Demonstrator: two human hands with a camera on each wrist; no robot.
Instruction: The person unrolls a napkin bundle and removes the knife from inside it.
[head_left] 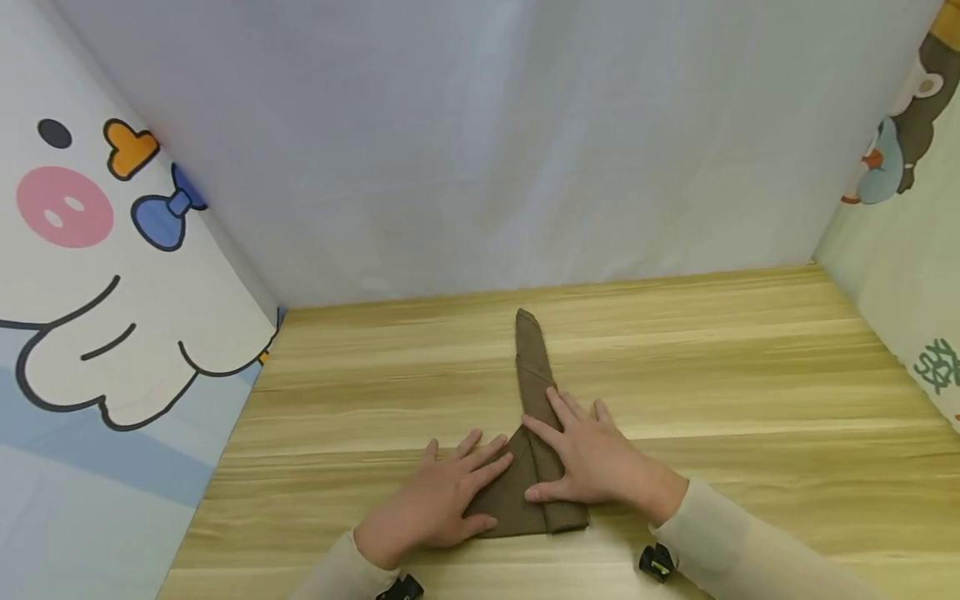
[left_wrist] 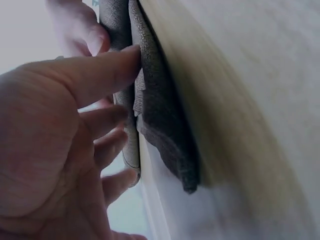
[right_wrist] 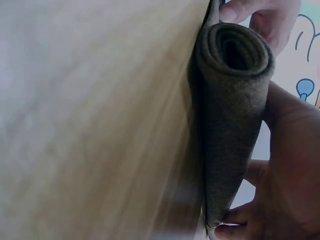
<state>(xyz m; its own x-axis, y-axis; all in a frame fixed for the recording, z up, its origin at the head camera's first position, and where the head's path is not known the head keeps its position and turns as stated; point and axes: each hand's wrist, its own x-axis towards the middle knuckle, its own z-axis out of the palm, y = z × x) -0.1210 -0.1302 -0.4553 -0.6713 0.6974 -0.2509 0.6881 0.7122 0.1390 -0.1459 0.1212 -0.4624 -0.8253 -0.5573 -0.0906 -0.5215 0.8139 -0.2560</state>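
Note:
A dark brown cloth (head_left: 510,500) lies on the table, its right part wound into a long roll (head_left: 534,371) that points away from me and narrows toward the far tip. The right wrist view looks into the near end of the roll (right_wrist: 232,115), where several spiral layers show. Spread over the flat, slanting left part is my left hand (head_left: 438,504), fingers extended and thumb near the bottom edge. My right hand (head_left: 600,457) rests across the roll with straight, parted fingers; its thumb reaches left over the seam between roll and flat part.
The wood-grain table (head_left: 360,375) runs back to a pale grey curtain (head_left: 450,150). Printed cartoon panels stand at the left (head_left: 112,317) and right (head_left: 885,275). A small black device (head_left: 657,563) sits at the right wrist.

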